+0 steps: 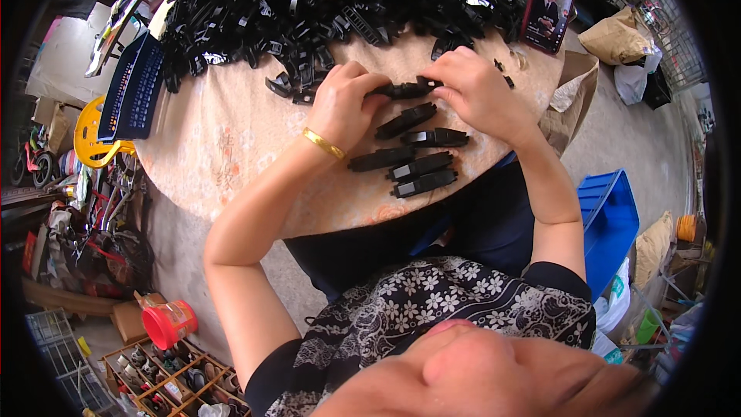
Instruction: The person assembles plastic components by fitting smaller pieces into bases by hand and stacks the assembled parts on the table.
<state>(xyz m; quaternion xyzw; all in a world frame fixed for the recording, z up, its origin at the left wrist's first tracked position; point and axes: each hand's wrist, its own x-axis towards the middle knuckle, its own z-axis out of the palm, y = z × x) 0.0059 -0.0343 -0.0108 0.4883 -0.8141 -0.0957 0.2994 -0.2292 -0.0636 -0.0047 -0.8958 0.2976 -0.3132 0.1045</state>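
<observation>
Between my two hands is a slim black plastic piece [405, 90], gripped at both ends above the table cloth. My left hand [345, 106], with a gold bangle at its wrist, has its fingers closed round the left end. The fingers of my right hand [472, 91] pinch the right end, where a small dark part shows. Just below my hands lie several similar black plastic pieces [423, 164] in a loose column. A large heap of black plastic parts [309, 0] covers the far side of the table, a few loose ones near my left hand.
The round table's pale patterned cloth [208, 131] curves towards my lap. A phone [549, 6] stands upright at the far right. Left of the table, a dark blue basket [133, 89] rests on a yellow stool [93, 135]. A blue crate [610, 224] sits on the floor at right.
</observation>
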